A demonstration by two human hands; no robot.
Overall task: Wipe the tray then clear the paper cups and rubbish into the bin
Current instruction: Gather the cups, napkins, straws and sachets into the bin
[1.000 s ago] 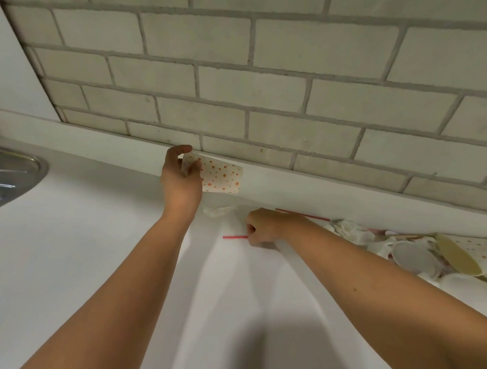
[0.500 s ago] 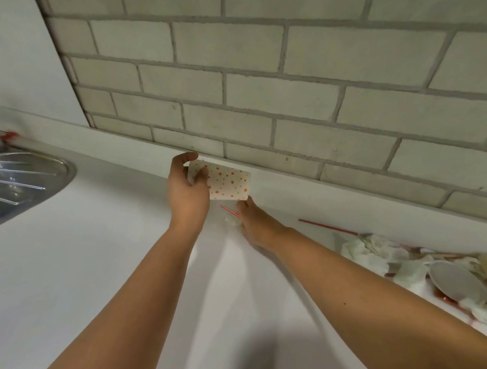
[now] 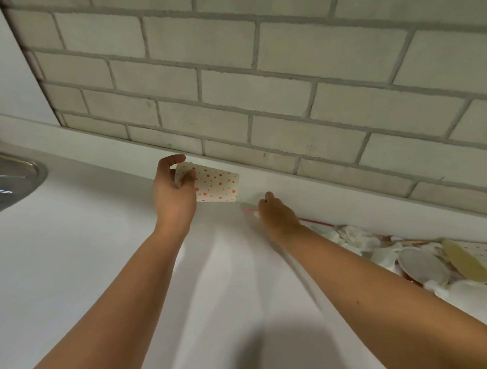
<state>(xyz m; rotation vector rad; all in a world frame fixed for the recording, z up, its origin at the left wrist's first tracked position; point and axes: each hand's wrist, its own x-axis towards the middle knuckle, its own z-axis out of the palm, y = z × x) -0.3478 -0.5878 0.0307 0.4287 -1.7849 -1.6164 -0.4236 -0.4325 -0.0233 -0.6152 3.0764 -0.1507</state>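
Observation:
My left hand (image 3: 175, 194) grips a paper cup (image 3: 217, 184) with orange dots, held on its side just above the white counter by the back wall. My right hand (image 3: 278, 216) is a little to the right of the cup, fingers pinched on a thin red straw (image 3: 249, 210) and a small scrap of white paper; the straw's tip sticks out to the left. A second red straw (image 3: 317, 222) lies on the counter behind my right wrist. At the far right sits a heap of rubbish (image 3: 417, 261): crumpled tissues, white lids, a dotted cup, a pale yellow spoon.
The rim of a steel sink (image 3: 16, 180) shows at the left edge. A white upstand and a grey brick-tile wall (image 3: 254, 101) run along the back of the white counter (image 3: 80, 261).
My right hand picked the red straw off the counter, brought it up to the cup's mouth, and has now drawn back slightly right. My left hand kept the cup in place.

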